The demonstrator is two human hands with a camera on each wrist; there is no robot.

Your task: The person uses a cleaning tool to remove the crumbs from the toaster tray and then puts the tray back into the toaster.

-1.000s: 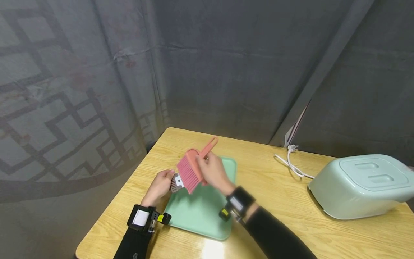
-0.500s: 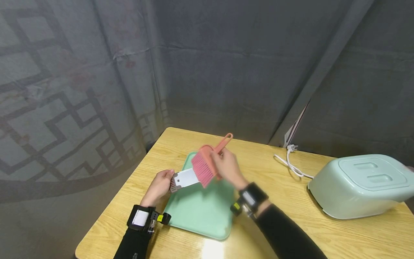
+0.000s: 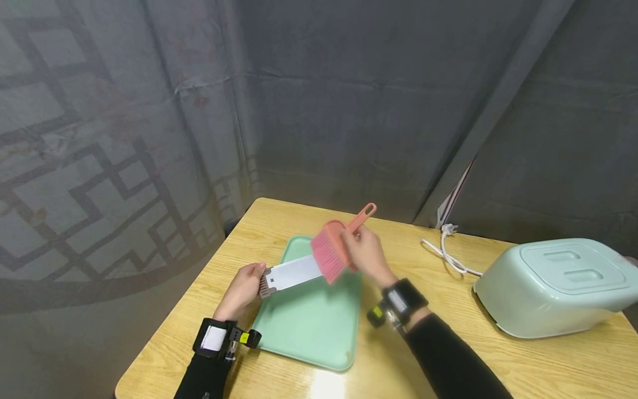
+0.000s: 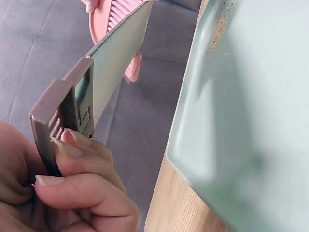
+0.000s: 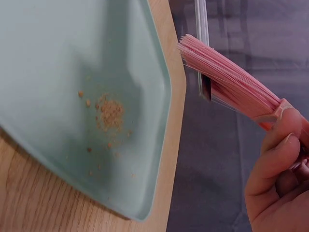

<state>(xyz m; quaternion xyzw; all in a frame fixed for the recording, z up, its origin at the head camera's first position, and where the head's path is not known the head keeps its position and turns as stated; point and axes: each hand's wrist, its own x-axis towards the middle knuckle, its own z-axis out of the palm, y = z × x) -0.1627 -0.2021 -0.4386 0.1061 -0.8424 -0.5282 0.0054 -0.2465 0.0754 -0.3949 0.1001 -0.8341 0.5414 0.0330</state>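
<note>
My left hand [image 3: 242, 289] pinches the brownish slotted end of a toaster crumb tray [image 3: 294, 273], a long flat silvery plate held tilted above a mint-green serving tray [image 3: 309, 332]. In the left wrist view, thumb and fingers curl round the end piece [image 4: 53, 104]. My right hand [image 3: 369, 256] grips a pink hand brush [image 3: 333, 246] near its head, the handle pointing up and away. Its bristles [image 5: 231, 77] lie across the far end of the plate. A small heap of brown crumbs [image 5: 111, 113] lies in the green tray, with loose bits round it.
A mint-green lidded toaster [image 3: 553, 293] stands on the wooden table [image 3: 413, 332] at the right. Its white cord and plug [image 3: 451, 257] lie near the back edge. Grey curtains [image 3: 339, 111] hang behind and to the left.
The brush in my right hand has moved rightward along the crumb tray, from near the slotted end to the far end, uncovering the plate. My left hand stays nearly still.
</note>
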